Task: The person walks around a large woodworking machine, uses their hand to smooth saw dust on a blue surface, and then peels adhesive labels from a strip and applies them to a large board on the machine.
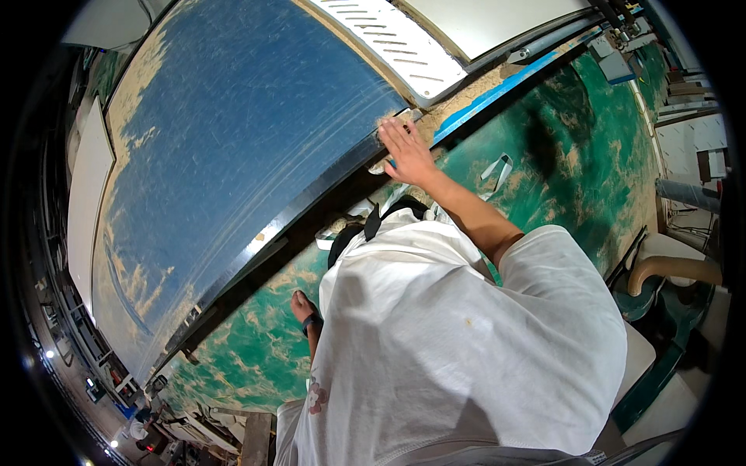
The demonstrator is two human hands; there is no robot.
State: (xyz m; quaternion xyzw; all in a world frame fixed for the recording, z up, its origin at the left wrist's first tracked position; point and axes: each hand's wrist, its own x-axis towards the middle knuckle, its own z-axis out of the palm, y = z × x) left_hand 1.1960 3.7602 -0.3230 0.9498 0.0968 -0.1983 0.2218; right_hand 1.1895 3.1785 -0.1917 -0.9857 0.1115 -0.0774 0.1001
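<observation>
My right hand [407,149] reaches forward with its fingers stretched out and lies over the dark front edge of the blue worktable [256,116]. Its fingertips rest in a small heap of sawdust [395,118], beside the near corner of a white slotted panel [412,66]. Nothing shows in its grip. Low at my left side hangs my left hand [303,306], with a dark band at the wrist. It is apart from the table, and its fingers are mostly hidden, so their pose is unclear.
A blue strip [489,95] runs along the sawdust-covered ledge at the right. The green floor [241,342] is strewn with sawdust, and a pale looped strip [497,172] lies on it. White boards [87,210] stand at the left; a tan hose [672,270] is at the right.
</observation>
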